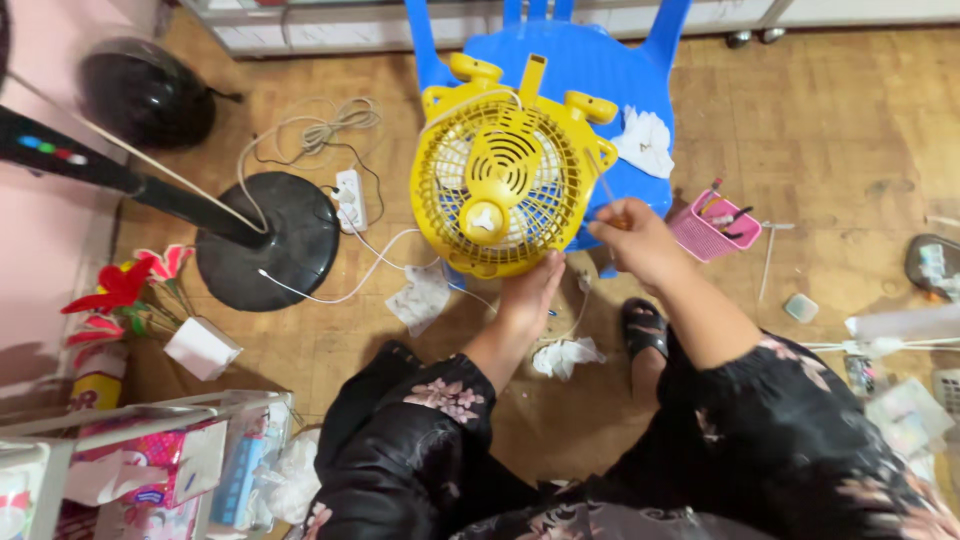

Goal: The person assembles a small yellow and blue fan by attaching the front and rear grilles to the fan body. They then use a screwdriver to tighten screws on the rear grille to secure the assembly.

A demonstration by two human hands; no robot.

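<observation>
On blue chair point(590, 70), far centre: yellow fan point(500, 185) lies grille-up, leaning over seat's near edge. Left hand point(530, 295) props fan's near rim from below, fingers flat against it, not clenched. Right hand point(635, 240) pinches thin screwdriver point(606, 190), tip at grille's right edge. Best practice, as judged: keep left-hand support firm, hold tool straight on screw, press while turning. Pink basket point(712, 228) with tools on floor, just right.

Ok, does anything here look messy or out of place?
Yes. The yellow fan lies face-down on the blue chair, its rim overhanging the seat edge. Crumpled tissues are scattered on the floor, and white cords trail loosely beside the power strip.
</observation>
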